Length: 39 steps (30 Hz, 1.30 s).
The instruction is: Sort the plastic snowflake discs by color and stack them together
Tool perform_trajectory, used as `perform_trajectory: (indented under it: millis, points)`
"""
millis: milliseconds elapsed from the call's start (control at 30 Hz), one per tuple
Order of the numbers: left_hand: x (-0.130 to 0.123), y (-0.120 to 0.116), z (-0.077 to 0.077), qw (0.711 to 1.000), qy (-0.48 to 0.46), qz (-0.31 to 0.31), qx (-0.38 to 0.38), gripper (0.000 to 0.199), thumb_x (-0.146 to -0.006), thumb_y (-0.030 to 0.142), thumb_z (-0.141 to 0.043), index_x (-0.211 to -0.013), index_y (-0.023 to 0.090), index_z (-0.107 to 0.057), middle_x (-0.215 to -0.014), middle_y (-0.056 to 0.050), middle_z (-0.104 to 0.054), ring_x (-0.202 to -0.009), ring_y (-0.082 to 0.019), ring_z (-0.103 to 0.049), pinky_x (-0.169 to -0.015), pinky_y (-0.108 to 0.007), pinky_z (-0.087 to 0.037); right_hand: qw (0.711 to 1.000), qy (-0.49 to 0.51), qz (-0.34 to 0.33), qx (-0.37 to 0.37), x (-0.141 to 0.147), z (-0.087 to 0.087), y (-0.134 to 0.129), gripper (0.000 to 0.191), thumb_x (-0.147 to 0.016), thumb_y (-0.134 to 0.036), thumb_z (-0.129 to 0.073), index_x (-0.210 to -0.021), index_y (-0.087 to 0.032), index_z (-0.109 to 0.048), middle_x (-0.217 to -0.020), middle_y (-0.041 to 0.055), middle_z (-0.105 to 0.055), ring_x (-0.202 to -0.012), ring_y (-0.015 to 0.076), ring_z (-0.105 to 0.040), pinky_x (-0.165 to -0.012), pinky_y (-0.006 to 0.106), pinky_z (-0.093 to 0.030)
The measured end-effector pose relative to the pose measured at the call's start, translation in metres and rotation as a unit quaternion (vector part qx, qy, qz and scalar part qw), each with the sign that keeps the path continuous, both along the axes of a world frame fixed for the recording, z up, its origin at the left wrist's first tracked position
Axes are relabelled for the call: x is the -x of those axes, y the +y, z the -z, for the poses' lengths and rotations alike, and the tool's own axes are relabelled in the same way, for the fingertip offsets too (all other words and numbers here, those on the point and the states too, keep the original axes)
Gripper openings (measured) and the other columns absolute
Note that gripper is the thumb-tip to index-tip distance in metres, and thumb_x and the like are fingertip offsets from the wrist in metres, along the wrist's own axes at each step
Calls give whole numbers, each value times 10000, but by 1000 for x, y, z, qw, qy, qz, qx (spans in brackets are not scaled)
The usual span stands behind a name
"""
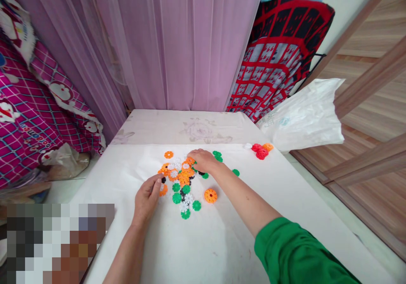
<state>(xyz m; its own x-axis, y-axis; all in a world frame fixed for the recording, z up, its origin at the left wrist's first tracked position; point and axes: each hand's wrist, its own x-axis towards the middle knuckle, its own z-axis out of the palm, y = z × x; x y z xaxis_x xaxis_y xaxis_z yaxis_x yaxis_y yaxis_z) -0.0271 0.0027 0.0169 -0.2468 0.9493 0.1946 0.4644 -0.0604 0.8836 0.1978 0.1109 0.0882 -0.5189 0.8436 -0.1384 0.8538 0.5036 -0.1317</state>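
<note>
A loose heap of notched plastic snowflake discs, including orange discs (pixel 184 176), white discs (pixel 188 198) and green discs (pixel 176 198), lies on the white-covered table. My left hand (pixel 147 197) is at the heap's left side, thumb and forefinger closed at a small black disc (pixel 163 180). An orange disc (pixel 163 189) lies just beside its thumb. Over the heap's upper right reaches my right hand (pixel 203 160), fingers apart and bent down at the orange and white pieces; its fingertips are partly hidden. A thick orange stack of discs (pixel 210 195) sits apart, to the right.
Red discs (pixel 261 151) form a cluster near the table's right edge, beside a white plastic bag (pixel 306 115). Green discs (pixel 217 155) lie behind my right wrist. Purple curtains (pixel 190 43) hang beyond the table (pixel 253 233). A wooden wardrobe (pixel 371 106) stands right.
</note>
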Motion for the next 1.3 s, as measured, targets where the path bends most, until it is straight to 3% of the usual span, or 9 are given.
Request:
perform_trajectory:
  millis: [133,367,500,633,867,1300]
  points:
    - [0,-1,-1,1000,-3,3,0,436,-840,552,-495,-1009,227,-731,-1110,-69,-732,-1065,-249,-655,-980,-407,-489,999,-11,-35,5,9,10,15,457,-796,-131,-563,-1238,-233,-615,-1274,60,-630,-1167,210,-552,-949,294,-422]
    - [0,-1,-1,1000,-8,2,3,437,-832,558,-504,-1007,228,-731,-1118,-71,-731,-1065,-252,-657,-975,-409,-494,1000,-2,-5,9,7,9,17,456,-783,-243,-642,-1235,-200,-598,-1215,98,-626,-1111,217,-591,-911,275,-429]
    - [0,0,0,1000,-6,0,1,445,-829,562,-500,-1013,228,-729,-1105,-71,-734,-1061,-253,-657,-972,-409,-494,998,51,33,-10,-9,-7,-5,415,-797,-236,-612,-1210,-206,-595,-1206,83,-626,-1098,209,-588,-909,278,-420]
    - [0,0,1,1000,0,2,-5,433,-834,554,-497,-1011,236,-730,-1103,-62,-736,-1058,-246,-657,-977,-397,-490,997,76,32,6,-35,-18,-45,321,-778,-168,-585,-1092,-211,-638,-1114,59,-647,-1051,192,-589,-885,269,-409]
    - [1,1,4,1000,5,0,-8,430,-834,550,-492,-1008,238,-729,-1091,-57,-739,-1049,-246,-659,-978,-396,-484,995,82,36,43,-58,-14,-107,286,-759,-175,-577,-1035,-214,-644,-1052,50,-636,-1009,194,-581,-835,272,-403]
    - [0,1,1,1000,-3,-3,1,429,-826,547,-497,-1012,234,-727,-1102,-63,-737,-1052,-246,-658,-978,-397,-482,995,73,42,52,-50,-7,-125,241,-780,-189,-576,-1009,-221,-645,-1058,48,-630,-989,196,-569,-827,284,-399]
